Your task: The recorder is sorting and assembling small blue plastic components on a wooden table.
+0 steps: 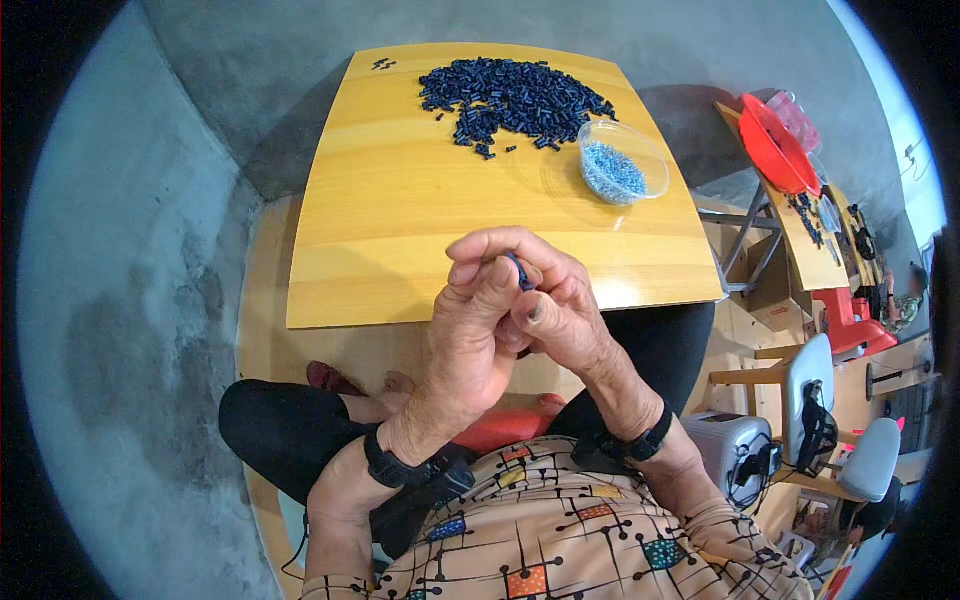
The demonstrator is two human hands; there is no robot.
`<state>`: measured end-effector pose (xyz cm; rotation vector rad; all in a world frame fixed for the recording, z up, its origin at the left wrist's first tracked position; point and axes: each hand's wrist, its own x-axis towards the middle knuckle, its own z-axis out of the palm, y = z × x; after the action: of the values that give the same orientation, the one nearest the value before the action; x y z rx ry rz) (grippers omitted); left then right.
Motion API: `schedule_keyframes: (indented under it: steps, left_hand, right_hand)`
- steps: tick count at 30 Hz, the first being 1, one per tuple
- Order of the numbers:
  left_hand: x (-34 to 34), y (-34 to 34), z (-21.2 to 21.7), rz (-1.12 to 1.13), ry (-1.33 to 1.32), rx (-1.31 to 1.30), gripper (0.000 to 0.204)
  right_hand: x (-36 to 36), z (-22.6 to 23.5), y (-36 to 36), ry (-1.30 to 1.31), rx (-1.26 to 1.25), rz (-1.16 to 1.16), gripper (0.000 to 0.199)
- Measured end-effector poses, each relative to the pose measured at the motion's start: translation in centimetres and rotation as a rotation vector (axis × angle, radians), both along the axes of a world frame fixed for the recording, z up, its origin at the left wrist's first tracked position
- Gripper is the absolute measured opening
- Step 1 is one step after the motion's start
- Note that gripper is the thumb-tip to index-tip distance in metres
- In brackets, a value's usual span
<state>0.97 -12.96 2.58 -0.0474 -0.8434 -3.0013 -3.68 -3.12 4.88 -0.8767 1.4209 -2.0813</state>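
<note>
My left hand [470, 325] and my right hand [568, 315] meet just in front of the table's near edge, fingers closed together. Pinched between their thumbs and fingertips is a small dark blue piece [519, 271], mostly covered by the fingers. Across the far part of the yellow wooden table [400, 240] spreads a pile of small dark blue cylindrical pieces [515, 95]. To the right of the pile stands a clear round plastic bowl [652, 172] containing many tiny shiny, pale blue-silver parts [612, 172], too small to identify.
Several dark pieces [384, 64] lie apart at the far left corner. A grey wall [150, 290] runs along the left. To the right are another table with a red basin [775, 150], a cardboard box [778, 300], chairs [808, 385] and a person [905, 300] farther off.
</note>
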Motion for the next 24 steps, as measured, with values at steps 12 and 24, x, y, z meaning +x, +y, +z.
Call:
schedule_keyframes:
  steps: [12,24]
  left_hand:
    - [-1.2,-0.3,-0.1,0.004,0.003,-0.068,0.022]
    - [-0.1,-0.6,-0.3,0.043,0.108,-0.046,0.021]
  right_hand:
    - [-2.2,-0.7,-0.1,0.046,-0.001,0.078,0.053]
    - [-1.4,-0.4,-1.2,0.114,0.015,0.107,0.054]
